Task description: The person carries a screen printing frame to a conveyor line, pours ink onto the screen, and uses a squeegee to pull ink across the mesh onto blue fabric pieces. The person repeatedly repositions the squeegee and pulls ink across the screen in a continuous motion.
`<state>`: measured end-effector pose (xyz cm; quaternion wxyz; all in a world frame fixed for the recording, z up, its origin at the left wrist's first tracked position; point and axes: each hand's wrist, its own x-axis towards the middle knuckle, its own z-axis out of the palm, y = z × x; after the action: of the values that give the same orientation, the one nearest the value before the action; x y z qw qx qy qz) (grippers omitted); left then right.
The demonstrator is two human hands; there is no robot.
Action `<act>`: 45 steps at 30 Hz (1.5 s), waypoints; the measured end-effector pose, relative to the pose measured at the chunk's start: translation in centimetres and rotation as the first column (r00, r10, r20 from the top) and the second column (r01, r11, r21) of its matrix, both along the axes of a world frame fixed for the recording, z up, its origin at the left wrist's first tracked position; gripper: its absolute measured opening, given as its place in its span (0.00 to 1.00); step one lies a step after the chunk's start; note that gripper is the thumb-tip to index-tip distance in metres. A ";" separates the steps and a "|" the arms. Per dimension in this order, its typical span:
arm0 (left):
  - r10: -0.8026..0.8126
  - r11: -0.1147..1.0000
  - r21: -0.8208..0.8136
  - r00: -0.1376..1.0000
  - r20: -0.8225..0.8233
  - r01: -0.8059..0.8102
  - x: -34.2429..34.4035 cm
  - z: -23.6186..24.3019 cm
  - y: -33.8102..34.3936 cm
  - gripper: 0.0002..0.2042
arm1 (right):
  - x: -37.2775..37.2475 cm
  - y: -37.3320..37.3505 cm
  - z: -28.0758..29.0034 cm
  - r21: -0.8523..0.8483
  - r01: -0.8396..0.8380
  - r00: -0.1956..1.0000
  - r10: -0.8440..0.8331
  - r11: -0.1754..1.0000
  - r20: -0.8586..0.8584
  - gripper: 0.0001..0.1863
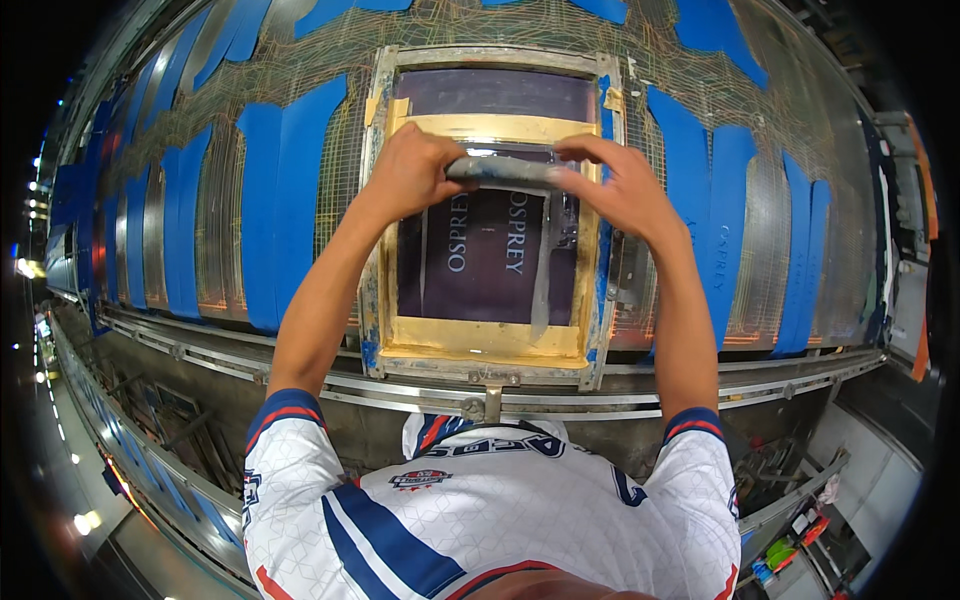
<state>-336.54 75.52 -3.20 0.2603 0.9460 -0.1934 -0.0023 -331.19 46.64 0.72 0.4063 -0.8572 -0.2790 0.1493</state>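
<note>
A dark-handled squeegee (pixel 505 172) lies crosswise inside a screen-printing frame (pixel 480 361), toward its far end. My left hand (pixel 415 172) is closed round the squeegee's left end. At its right end, my right hand (pixel 622 188) grips more loosely, thumb against the handle and fingers arched over the far side. The dark mesh (pixel 480 285) of the frame shows pale lettering below the squeegee. Yellowish tape (pixel 490 333) borders the mesh, and a greyish smear runs down its right part. The squeegee's blade is hidden under the handle and hands.
Blue fabric pieces (pixel 285 200) lie on the long printing table on both sides of the frame, some with small lettering. A metal rail (pixel 590 405) runs along the table's near edge, with a bracket (pixel 492 400) at the frame. Another long table (pixel 150 440) stands at lower left.
</note>
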 end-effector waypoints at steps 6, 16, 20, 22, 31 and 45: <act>0.082 0.992 0.088 0.991 0.103 -0.091 3.1 -0.9 -0.3 0.13 | 3.2 4.6 -3.0 -0.385 -0.062 0.979 0.130 0.921 0.154 0.19; 0.050 0.998 0.024 0.998 0.030 -0.051 -16.8 -2.1 -4.5 0.13 | -15.3 -0.3 -4.6 -0.325 -0.166 0.944 0.245 0.931 0.220 0.16; 0.040 0.998 0.051 0.999 0.003 -0.040 -14.2 -0.8 -4.2 0.12 | -12.9 -0.3 -4.1 -0.312 -0.184 0.935 0.263 0.932 0.236 0.17; 0.029 0.997 0.069 0.999 0.044 -0.032 -9.0 -0.9 -2.9 0.11 | -8.1 0.7 -3.8 -0.337 -0.139 0.927 0.242 0.931 0.286 0.16; 0.123 0.987 0.106 0.992 -0.014 -0.121 6.6 -0.8 0.7 0.19 | 7.5 5.6 -3.6 -0.389 -0.108 0.982 0.159 0.915 0.102 0.20; 0.017 0.999 0.029 0.999 0.051 -0.019 -13.6 -2.5 -3.5 0.10 | -12.7 0.3 -5.4 -0.280 -0.147 0.940 0.221 0.949 0.258 0.14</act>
<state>-350.15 72.04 -5.72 0.2412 0.9512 -0.1914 0.0213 -343.93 46.91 -4.67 0.2314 -0.8849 -0.3926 0.0962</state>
